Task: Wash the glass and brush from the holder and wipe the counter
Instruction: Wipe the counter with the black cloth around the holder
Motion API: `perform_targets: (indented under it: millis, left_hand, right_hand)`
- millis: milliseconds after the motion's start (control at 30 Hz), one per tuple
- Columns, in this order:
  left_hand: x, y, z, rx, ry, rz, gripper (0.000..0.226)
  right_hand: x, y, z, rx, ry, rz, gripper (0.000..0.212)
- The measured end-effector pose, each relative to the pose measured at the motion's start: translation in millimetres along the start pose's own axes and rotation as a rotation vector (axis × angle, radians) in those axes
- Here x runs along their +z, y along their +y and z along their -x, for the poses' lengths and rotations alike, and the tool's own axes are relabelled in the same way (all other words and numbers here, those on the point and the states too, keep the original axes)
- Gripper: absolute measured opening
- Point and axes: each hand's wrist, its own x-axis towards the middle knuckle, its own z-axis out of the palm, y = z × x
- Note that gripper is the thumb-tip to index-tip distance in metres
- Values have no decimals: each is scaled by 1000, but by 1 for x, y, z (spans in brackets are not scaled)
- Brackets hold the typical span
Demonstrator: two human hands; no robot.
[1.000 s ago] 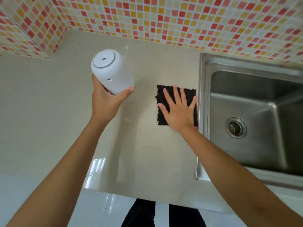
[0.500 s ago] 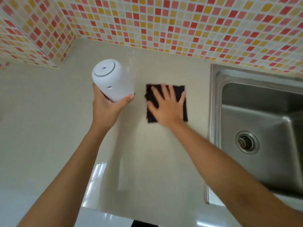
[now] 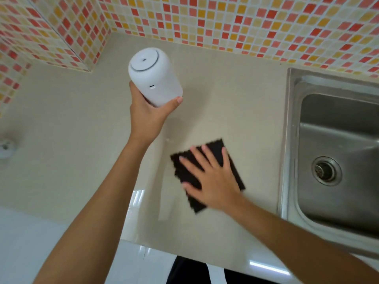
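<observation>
**Holder lifted, cloth flat on the counter**

The left hand [image 3: 146, 117] grips a white cylindrical holder [image 3: 154, 76] by its lower end, thumb on the right side and fingers wrapped behind it, holding it tilted in the air above the beige counter [image 3: 61, 124] — its flat round base faces the camera, with a thin dark ring and a small slot marked on it. A second small slot shows on its side wall. Whether anything is inside the holder cannot be told from this angle.

The right hand [image 3: 211, 179] lies flat, fingers straight and spread, pressing down on a dark square cleaning cloth [image 3: 231, 160] that rests on the counter. The cloth sits turned at an angle, one corner pointing toward the back wall, its edges slightly ragged; it lies near the left rim of the stainless steel sink [image 3: 336, 144] but apart from it. The sink basin holds a round metal drain [image 3: 326, 171].

Behind the counter runs a mosaic tile wall [image 3: 225, 23] in red, orange and cream. At the far left edge a small white round object [image 3: 5, 148] rests on the counter — too blurred to identify.
</observation>
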Motion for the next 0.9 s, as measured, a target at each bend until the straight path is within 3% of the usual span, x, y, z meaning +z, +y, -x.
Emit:
perform_targets:
  millis: [167, 267, 333, 433, 500, 567, 633, 733, 800, 900]
  left_hand:
    - [-7, -1, 7, 4, 7, -25, 93]
    - [-13, 0, 9, 23, 20, -14, 92]
    - [-14, 2, 10, 21, 6, -25, 92]
    - [-9, 5, 12, 15, -12, -35, 92]
    - [-4, 6, 12, 21, -16, -18, 91]
    - [1, 6, 15, 27, -15, 4, 90]
    - [6, 6, 22, 12, 3, 26, 89]
    - [10, 2, 34, -7, 26, 65, 88]
    - [13, -1, 39, -21, 21, 68, 89]
    - [20, 0, 42, -34, -15, 55, 91]
  right_hand:
    - [-5, 38, -87, 340, 31, 38, 64]
    - [3, -13, -26, 131, 79, 4, 61]
    - [6, -43, 25, -40, 6, -13, 61]
    - [7, -35, 24, -121, 1, -28, 62]
    - [8, -6, -10, -31, 46, -8, 60]
    - [1, 41, -48, 181, 102, 23, 60]
    - [-12, 92, -72, 379, 64, 38, 62]
    - [-20, 121, -66, 492, 38, 1, 63]
    - [-17, 95, -32, 459, 54, 25, 63]
    - [-9, 38, 38, 126, -8, 50, 63]
